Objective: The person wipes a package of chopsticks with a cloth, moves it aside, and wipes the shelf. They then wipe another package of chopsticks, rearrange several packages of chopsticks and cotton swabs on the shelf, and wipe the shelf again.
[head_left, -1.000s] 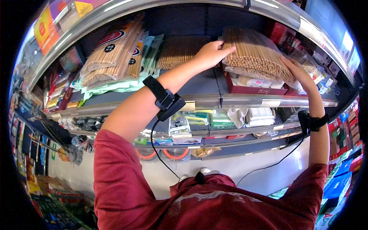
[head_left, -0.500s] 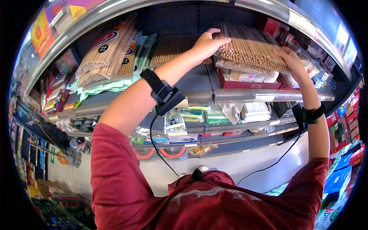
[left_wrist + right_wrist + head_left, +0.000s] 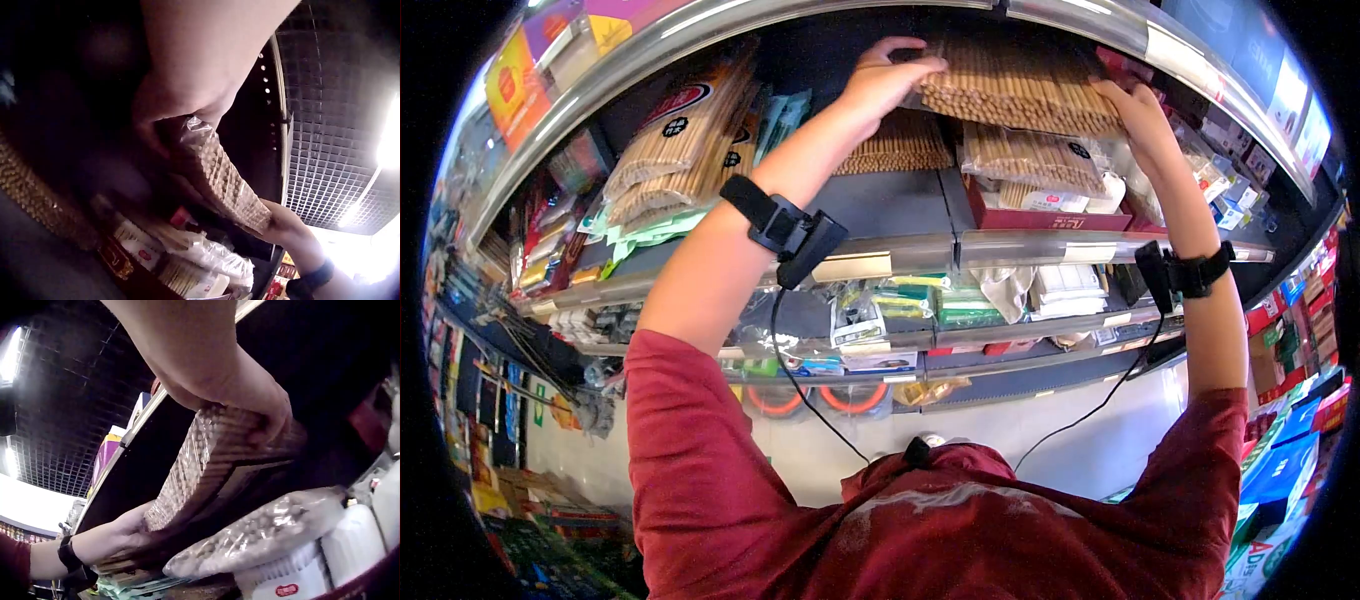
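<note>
A clear plastic pack of wooden chopsticks point(image 3: 1020, 92) hangs raised above the shelf, held between both hands. My left hand point(image 3: 885, 80) grips its left end, thumb along the near side. At the right end my right hand point(image 3: 1145, 120) holds it; in the right wrist view its fingers point(image 3: 272, 425) curl under the pack. Below lies a second bagged chopstick pack point(image 3: 1040, 160), on top of a red box point(image 3: 1050, 218) of white-wrapped goods. Further left, another chopstick bundle point(image 3: 895, 145) lies on the shelf, partly behind the left hand.
More chopstick packs point(image 3: 670, 140) are stacked at the left over pale green bags point(image 3: 650, 222). A metal shelf edge point(image 3: 1080, 14) arches overhead, and a price rail point(image 3: 900, 262) runs along the front. Small packaged goods point(image 3: 1235, 195) stand at the right.
Both hands have lifted the chopstick pack and carried it up and left, off the pack beneath, which now shows. My view has shifted slightly.
</note>
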Demonstrator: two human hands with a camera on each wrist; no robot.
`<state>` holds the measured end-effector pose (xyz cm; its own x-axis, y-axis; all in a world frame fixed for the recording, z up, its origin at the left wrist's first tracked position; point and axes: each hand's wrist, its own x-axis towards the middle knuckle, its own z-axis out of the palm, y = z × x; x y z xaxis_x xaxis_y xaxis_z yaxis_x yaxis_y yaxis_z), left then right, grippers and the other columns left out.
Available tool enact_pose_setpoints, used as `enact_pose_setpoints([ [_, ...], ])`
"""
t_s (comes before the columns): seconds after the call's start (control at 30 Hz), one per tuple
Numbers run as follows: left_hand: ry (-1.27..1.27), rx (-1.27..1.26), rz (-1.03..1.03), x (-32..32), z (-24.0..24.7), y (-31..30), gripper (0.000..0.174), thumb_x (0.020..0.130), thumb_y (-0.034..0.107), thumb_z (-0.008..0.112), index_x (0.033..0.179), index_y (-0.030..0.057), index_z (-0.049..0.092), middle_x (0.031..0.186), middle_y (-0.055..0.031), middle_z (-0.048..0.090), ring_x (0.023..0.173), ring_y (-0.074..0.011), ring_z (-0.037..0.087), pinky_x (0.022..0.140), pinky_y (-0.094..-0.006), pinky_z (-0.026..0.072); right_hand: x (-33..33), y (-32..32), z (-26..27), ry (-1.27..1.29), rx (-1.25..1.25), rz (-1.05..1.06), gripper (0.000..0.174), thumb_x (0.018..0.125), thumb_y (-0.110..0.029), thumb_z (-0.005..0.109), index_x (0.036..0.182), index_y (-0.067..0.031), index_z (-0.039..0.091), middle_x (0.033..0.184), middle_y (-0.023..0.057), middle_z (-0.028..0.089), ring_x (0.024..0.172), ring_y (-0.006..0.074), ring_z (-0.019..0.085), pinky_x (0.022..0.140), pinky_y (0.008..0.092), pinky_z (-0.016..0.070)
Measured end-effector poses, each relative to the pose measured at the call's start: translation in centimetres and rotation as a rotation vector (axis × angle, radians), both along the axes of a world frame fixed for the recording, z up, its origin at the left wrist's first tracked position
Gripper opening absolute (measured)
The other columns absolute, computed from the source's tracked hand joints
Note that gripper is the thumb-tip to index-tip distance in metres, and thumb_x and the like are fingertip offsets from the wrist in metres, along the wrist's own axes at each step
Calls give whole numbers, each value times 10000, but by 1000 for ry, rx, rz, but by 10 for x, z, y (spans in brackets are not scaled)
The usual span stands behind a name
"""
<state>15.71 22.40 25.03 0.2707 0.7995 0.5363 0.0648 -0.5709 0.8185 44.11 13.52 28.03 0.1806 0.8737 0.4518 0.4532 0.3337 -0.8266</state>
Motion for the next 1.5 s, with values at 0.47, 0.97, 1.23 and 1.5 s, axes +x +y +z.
enact_pose_setpoints([
  [0.47,-9,-293,232,-93,-15,40,346,761,104,552,1095,90,464,891,-72,591,752,-165,574,619,-284,481,-113,111,-7,-319,-307,183,262,835,-177,484,1026,-8,547,933,68,583,750,150,559,634,293,473],
  [0.97,107,-172,600,-111,-62,119,216,700,64,483,879,107,596,874,-104,595,789,-231,563,700,-321,429,-135,201,-30,-657,-402,264,289,727,-239,551,941,-46,548,908,73,564,766,200,536,563,379,468],
  [1.23,203,-41,674,-111,-89,132,134,717,83,487,777,112,603,850,-96,603,850,-253,562,764,-327,426,-138,230,-57,-799,-771,277,473,831,-278,459,1249,-96,333,1279,112,345,1136,277,368,911,430,352],
  [1.5,286,-58,674,-107,-91,122,169,724,99,483,825,124,617,913,-102,606,897,-246,565,798,-312,424,-139,240,-61,-908,-781,280,427,854,-315,427,1177,-36,400,1174,143,440,1064,280,436,828,429,416],
])
